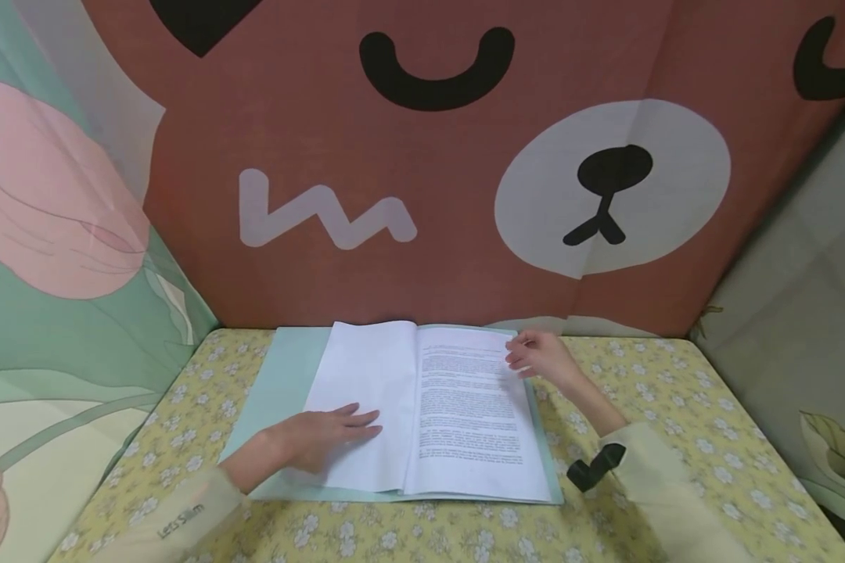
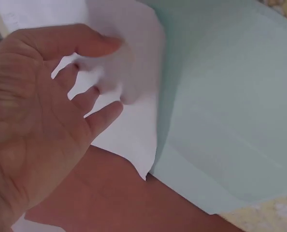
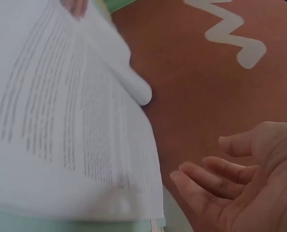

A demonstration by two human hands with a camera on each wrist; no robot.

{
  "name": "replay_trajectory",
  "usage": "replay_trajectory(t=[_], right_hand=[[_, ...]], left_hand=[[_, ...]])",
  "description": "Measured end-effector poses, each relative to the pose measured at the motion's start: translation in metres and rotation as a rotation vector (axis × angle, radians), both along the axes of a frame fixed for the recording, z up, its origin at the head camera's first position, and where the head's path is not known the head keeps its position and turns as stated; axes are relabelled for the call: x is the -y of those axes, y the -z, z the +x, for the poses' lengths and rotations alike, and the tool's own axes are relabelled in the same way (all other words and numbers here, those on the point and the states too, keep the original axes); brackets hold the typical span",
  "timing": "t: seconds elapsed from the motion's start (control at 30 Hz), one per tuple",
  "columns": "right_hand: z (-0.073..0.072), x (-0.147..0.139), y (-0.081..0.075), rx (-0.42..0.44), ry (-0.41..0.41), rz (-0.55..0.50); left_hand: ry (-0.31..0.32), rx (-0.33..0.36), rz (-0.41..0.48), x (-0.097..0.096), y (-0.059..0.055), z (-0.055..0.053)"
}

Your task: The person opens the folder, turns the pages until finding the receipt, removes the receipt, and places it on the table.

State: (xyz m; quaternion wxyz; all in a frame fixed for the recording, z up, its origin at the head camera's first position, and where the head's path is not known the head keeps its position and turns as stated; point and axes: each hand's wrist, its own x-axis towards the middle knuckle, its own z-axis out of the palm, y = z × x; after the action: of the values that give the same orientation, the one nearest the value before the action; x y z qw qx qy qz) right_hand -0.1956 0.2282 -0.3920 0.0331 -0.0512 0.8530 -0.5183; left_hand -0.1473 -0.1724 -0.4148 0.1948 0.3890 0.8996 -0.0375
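A pale green folder (image 1: 292,360) lies spread on the table with a stack of white sheets in it. The turned sheet on the left (image 1: 369,371) shows a plain white side, and the right-hand page (image 1: 468,407) carries dense printed text. Over the left sheet lies my left hand (image 1: 317,434), its fingers extended and its thumb apart from them in the left wrist view. My right hand (image 1: 542,356) is by the upper right corner of the printed page. In the right wrist view its loosely bent fingers (image 3: 196,193) hold nothing and stand apart from the paper.
Under the folder is a yellow flowered tablecloth (image 1: 641,391). A reddish-brown cloth with a cartoon bear face (image 1: 458,274) hangs right behind the table's back edge. Printed cloths also hang at the left (image 1: 63,328) and right (image 1: 803,258). A black device (image 1: 596,467) sits at the right wrist.
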Motion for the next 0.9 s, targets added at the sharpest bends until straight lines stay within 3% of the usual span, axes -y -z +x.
replay_trajectory(t=[0.17,0.27,0.43,0.57,0.7,0.9], right_hand=[[-0.002,0.001,0.01,-0.129,0.006,0.27],[-0.005,0.001,0.014,-0.147,0.006,0.347],[-0.01,0.0,0.022,-0.133,-0.057,0.412],[-0.014,-0.002,0.028,-0.146,-0.135,0.459],[-0.019,-0.003,0.032,-0.149,-0.18,0.496],[-0.024,-0.006,0.043,-0.073,-0.205,0.547]], left_hand=[[-0.153,0.176,0.072,0.0,0.0,0.0],[-0.176,0.239,0.105,0.002,0.001,-0.003],[-0.153,0.315,0.122,0.005,0.002,-0.01],[-0.158,0.347,0.117,0.006,0.002,-0.012],[-0.158,0.321,0.086,0.005,0.003,-0.012],[-0.148,0.302,0.066,0.003,0.005,-0.013]])
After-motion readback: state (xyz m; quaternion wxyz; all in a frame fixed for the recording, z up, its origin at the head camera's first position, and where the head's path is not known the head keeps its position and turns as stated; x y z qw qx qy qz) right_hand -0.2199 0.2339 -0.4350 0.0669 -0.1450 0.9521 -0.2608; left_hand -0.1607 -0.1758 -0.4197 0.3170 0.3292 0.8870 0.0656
